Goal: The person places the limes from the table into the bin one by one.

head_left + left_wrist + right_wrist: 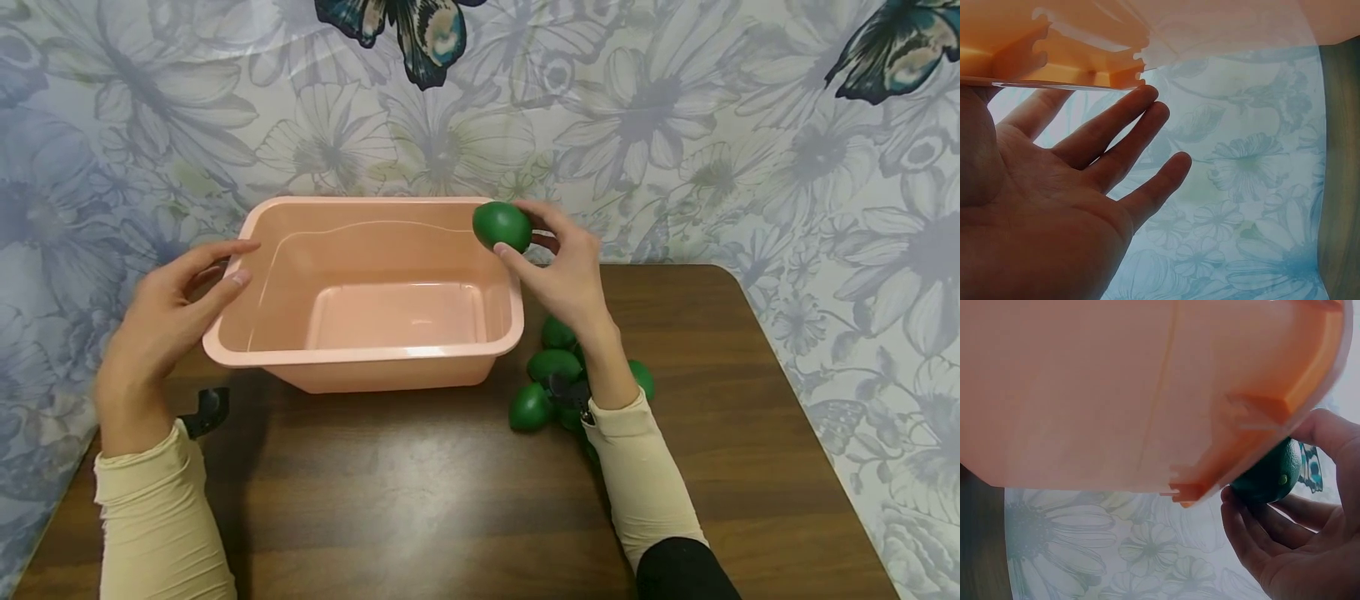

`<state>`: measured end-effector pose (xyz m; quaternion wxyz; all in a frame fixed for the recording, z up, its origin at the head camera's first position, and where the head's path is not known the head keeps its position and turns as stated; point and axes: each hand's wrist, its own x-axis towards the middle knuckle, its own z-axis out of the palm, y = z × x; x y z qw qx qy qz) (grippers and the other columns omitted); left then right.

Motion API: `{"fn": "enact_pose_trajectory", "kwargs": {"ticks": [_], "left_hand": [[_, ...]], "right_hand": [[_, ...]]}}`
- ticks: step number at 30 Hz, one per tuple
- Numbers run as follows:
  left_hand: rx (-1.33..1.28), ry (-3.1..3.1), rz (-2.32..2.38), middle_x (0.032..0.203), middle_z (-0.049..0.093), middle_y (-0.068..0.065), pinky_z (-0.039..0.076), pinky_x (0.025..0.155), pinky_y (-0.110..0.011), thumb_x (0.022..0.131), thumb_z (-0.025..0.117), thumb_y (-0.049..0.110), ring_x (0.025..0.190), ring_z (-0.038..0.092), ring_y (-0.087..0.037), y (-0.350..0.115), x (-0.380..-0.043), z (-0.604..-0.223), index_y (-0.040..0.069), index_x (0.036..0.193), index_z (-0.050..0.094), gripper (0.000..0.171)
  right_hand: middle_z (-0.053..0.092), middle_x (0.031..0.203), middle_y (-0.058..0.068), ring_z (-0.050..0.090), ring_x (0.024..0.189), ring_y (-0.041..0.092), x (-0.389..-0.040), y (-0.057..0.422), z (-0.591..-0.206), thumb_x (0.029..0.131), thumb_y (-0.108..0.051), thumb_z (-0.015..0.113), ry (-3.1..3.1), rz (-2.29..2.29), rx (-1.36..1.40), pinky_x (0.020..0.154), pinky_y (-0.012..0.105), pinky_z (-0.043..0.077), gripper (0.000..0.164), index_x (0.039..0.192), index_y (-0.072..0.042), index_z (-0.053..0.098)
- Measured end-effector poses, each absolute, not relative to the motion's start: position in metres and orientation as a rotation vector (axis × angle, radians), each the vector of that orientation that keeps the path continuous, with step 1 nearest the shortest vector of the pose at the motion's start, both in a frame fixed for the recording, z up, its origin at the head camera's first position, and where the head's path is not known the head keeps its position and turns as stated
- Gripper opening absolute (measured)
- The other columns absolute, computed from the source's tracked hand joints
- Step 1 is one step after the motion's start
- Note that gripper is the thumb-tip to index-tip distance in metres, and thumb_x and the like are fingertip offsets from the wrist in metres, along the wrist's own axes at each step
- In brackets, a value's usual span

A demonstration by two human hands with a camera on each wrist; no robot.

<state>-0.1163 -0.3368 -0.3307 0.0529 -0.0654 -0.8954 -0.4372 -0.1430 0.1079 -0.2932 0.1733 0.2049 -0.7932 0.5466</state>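
Note:
A pale pink plastic basin [405,354] stands at the back of the table, its opening facing up and toward me. My left hand [168,321] holds its left rim between thumb and fingers; in the left wrist view the other fingers [1116,137] reach out below the rim. At the basin's far right corner, my right hand [558,262] pinches a dark green lime [501,225] between thumb and fingertips. The right wrist view shows that lime [1272,472] partly behind the rim. Several more limes [553,367] lie on the table under my right forearm, which hides some of them.
The brown wooden table [420,483] has a rounded back right corner. Behind it hangs a flower-patterned covering [660,142] with dark butterflies. A black wrist-worn piece [208,410] sticks out beside my left wrist.

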Motion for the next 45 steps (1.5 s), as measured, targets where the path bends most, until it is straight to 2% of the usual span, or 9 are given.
{"fn": "enact_pose_trajectory", "kwargs": {"ticks": [7,12,19,23,32,35,40,45], "left_hand": [[-0.208,-2.724,-1.316,0.155,0.057,0.002,0.042,0.087,-0.002,0.105,0.067,0.030,0.122,0.056,0.009,-0.335,-0.116,-0.329,0.029,0.152,0.059,0.048],[-0.218,-2.708,-1.317,0.152,0.059,0.002,0.043,0.087,-0.002,0.105,0.068,0.028,0.120,0.057,0.010,-0.335,-0.117,-0.329,0.027,0.151,0.060,0.047],[-0.233,-2.695,-1.330,0.150,0.060,0.004,0.043,0.088,-0.003,0.105,0.067,0.027,0.119,0.058,0.010,-0.335,-0.117,-0.330,0.027,0.151,0.060,0.046],[-0.232,-2.701,-1.331,0.151,0.060,0.004,0.042,0.089,-0.003,0.106,0.066,0.028,0.121,0.057,0.010,-0.335,-0.117,-0.330,0.027,0.152,0.059,0.046],[-0.232,-2.706,-1.331,0.152,0.059,0.006,0.040,0.092,-0.003,0.107,0.064,0.029,0.123,0.056,0.009,-0.335,-0.116,-0.330,0.028,0.152,0.059,0.046],[-0.227,-2.715,-1.318,0.152,0.059,0.005,0.040,0.091,-0.004,0.107,0.064,0.030,0.122,0.055,0.010,-0.336,-0.115,-0.329,0.029,0.153,0.058,0.046],[-0.219,-2.747,-1.291,0.154,0.058,-0.002,0.040,0.089,-0.005,0.107,0.063,0.033,0.119,0.055,0.012,-0.336,-0.115,-0.329,0.033,0.153,0.057,0.046],[-0.221,-2.752,-1.283,0.154,0.058,-0.009,0.039,0.089,-0.005,0.107,0.063,0.033,0.118,0.055,0.012,-0.336,-0.114,-0.329,0.033,0.153,0.057,0.046]], "right_hand": [[0.071,0.129,0.020,0.067,0.117,0.035,-0.155,0.108,-0.313,0.089,-0.004,0.083,-2.281,1.495,0.599,0.098,0.051,0.057,0.049,0.135,0.000,0.067],[0.074,0.128,0.011,0.069,0.115,0.027,-0.168,0.110,-0.329,0.089,-0.013,0.086,-2.277,1.478,0.620,0.099,0.045,0.058,0.050,0.136,-0.007,0.070],[0.077,0.120,0.009,0.073,0.109,0.021,-0.170,0.111,-0.331,0.095,-0.007,0.077,-2.247,1.434,0.646,0.100,0.034,0.058,0.028,0.123,-0.004,0.075],[0.077,0.120,0.009,0.072,0.109,0.019,-0.169,0.111,-0.330,0.095,-0.006,0.076,-2.262,1.416,0.647,0.099,0.033,0.058,0.027,0.122,-0.002,0.075],[0.075,0.124,0.011,0.070,0.114,0.018,-0.163,0.115,-0.324,0.097,-0.014,0.075,-2.343,1.414,0.636,0.101,0.034,0.057,0.031,0.126,-0.003,0.073],[0.074,0.126,0.009,0.069,0.115,0.018,-0.160,0.118,-0.321,0.098,-0.017,0.076,-2.352,1.441,0.626,0.101,0.036,0.057,0.032,0.128,-0.005,0.073],[0.074,0.127,0.008,0.070,0.117,0.022,-0.155,0.126,-0.318,0.098,-0.016,0.076,-2.321,1.509,0.604,0.103,0.044,0.056,0.031,0.127,-0.006,0.074],[0.073,0.129,0.012,0.069,0.120,0.023,-0.153,0.129,-0.314,0.098,-0.013,0.074,-2.319,1.513,0.585,0.104,0.045,0.055,0.031,0.128,-0.005,0.073]]}}
